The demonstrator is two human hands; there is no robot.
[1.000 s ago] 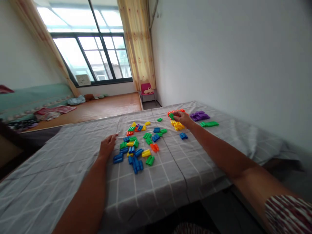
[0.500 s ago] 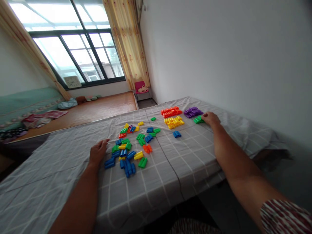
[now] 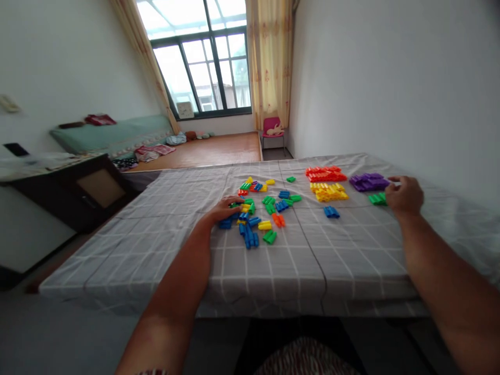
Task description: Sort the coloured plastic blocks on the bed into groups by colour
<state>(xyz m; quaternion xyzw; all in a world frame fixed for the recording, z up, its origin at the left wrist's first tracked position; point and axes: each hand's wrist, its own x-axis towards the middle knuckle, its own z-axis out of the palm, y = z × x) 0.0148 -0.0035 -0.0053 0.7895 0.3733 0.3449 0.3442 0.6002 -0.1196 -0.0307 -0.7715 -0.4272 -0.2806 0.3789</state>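
Small row of green blocks (image 3: pixel 377 198) sits at the worktop's (image 3: pixel 351 245) far right, just below the purple blocks (image 3: pixel 369 182). Right hand (image 3: pixel 406 195) is right beside the green row, fingers (image 3: pixel 391 191) curled; can't tell if they grip a block. Left of those: yellow blocks (image 3: pixel 331 192), orange blocks (image 3: pixel 326 173), two blue blocks (image 3: pixel 332 211). Left hand (image 3: pixel 226 207) lies on the mixed pile (image 3: pixel 265 208) mid-worktop, fingers loosely spread, gripping nothing.

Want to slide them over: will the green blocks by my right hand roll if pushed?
Likely light: green blocks look like small plastic. Loose, so they'd probably scatter. Flat on wrinkly cloth, they'd likely drag, not roll.
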